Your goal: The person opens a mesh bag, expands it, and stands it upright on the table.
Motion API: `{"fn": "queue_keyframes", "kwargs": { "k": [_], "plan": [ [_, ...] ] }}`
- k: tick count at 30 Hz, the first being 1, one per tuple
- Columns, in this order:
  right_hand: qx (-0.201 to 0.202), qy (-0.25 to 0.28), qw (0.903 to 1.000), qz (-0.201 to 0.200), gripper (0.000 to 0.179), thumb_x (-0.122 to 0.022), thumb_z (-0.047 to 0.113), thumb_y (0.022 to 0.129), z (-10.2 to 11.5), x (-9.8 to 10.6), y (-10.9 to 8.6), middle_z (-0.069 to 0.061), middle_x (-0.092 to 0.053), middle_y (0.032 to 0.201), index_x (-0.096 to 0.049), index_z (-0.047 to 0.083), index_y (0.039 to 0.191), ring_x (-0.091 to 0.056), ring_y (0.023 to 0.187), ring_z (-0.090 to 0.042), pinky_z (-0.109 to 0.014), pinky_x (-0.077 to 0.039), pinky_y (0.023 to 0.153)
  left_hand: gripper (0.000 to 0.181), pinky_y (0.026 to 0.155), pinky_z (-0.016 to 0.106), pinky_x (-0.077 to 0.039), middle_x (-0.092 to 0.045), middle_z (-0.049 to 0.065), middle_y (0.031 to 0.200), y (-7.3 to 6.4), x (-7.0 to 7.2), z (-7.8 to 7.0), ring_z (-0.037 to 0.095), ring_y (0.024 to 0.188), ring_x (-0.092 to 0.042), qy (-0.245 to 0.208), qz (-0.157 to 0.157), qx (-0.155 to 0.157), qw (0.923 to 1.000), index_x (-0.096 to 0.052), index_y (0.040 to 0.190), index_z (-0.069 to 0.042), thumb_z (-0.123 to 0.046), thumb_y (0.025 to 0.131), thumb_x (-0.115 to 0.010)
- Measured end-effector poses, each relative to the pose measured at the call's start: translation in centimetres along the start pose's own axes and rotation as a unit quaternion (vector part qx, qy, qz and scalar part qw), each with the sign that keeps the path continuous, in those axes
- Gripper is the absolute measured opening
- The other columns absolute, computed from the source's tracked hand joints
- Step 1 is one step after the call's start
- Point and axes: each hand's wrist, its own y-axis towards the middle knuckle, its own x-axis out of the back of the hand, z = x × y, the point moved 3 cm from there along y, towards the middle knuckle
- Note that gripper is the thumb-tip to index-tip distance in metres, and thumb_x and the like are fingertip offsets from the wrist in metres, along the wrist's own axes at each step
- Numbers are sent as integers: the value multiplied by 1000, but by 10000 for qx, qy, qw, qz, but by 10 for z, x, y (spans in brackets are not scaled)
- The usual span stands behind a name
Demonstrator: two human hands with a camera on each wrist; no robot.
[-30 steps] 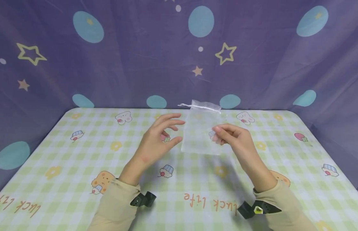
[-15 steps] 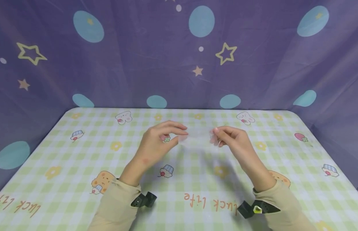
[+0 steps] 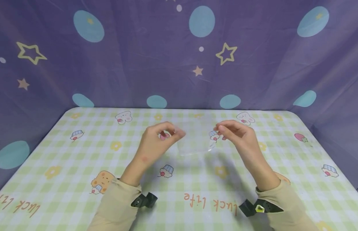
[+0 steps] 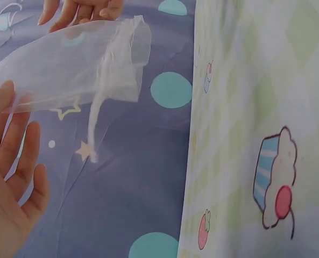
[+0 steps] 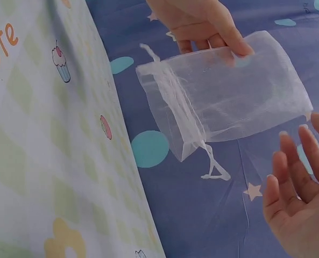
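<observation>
I find the left hand [image 3: 152, 141] pinching one long side of a sheer white bag [image 5: 240, 88]. The right-wrist view confirms the grip: the thumb lies on the facing side, and a finger shows through the mesh behind it. The right hand [image 3: 243, 136] is at the opposite side, its fingers spread and gently bent. Its thumb tip lies at a corner of the bag; I cannot tell whether it touches the fabric.

I place the bag between the two hands, held above the tablecloth [image 3: 80, 195]. Its gathered end faces the cloth, with a white drawstring [image 4: 93, 129] trailing loose. From the head view I note that the fabric is so sheer that its outline is hard to trace, and the printed pattern shows through. Beige sleeves [image 3: 114, 207] cover both forearms. A purple curtain [image 3: 156, 64] with stars and blue ovals stands behind.
</observation>
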Motion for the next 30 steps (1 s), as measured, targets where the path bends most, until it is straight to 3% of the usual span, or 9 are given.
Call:
{"fn": "queue_keyframes", "kwargs": {
  "k": [6, 10, 14, 21, 25, 30],
  "plan": [
    [-109, 187, 9989, 416, 17, -66, 7, 95, 0, -6, -1, 0, -70, 106, -70, 13, 110, -64, 97, -17, -28, -51, 89, 10, 80, 38, -48, -71, -15, 86, -1, -6, -2, 5, 87, -63, 29, 328, -161, 9993, -71, 81, -21, -26, 87, -78],
    [-112, 151, 9984, 526, 7, -69, 9, 94, 1, -11, -2, 1, -71, 98, -72, 7, 100, -66, 94, -16, -29, -52, 88, 7, 80, 38, -48, -70, -17, 85, -1, -9, -3, 5, 85, -62, 14, 530, -248, 9983, -72, 83, -23, -25, 87, -78],
    [-111, 106, 9989, 445, 9, -72, 10, 92, 1, -13, -2, 1, -72, 92, -71, 1, 93, -67, 90, -16, -28, -52, 87, 9, 82, 37, -47, -68, -15, 90, -1, -11, -3, 6, 88, -60, 24, 782, -258, 9966, -73, 94, -23, -29, 88, -77],
    [-66, -338, 9989, 322, 8, -73, 9, 91, -3, -14, -3, 0, -73, 96, -74, 3, 96, -68, 90, -15, -27, -53, 84, 28, 86, 36, -47, -68, -19, 111, -3, -13, -7, 3, 103, -60, 137, 1056, -140, 9942, -71, 117, -24, -42, 97, -63],
    [-17, -535, 9976, 438, 11, -73, 9, 90, -3, -17, -4, -4, -73, 98, -74, 2, 98, -68, 91, -16, -27, -53, 81, 31, 86, 35, -48, -69, -18, 111, -3, -13, -11, 3, 102, -62, 213, 1056, -96, 9941, -73, 115, -25, -45, 100, -56],
    [72, -814, 9949, 599, 11, -73, 10, 91, -3, -20, -6, -11, -72, 99, -74, 2, 98, -67, 92, -16, -27, -53, 81, 31, 84, 35, -49, -71, -16, 107, -4, -14, -13, 2, 97, -63, 264, 1292, 132, 9912, -76, 111, -24, -46, 99, -58]
  ]
}}
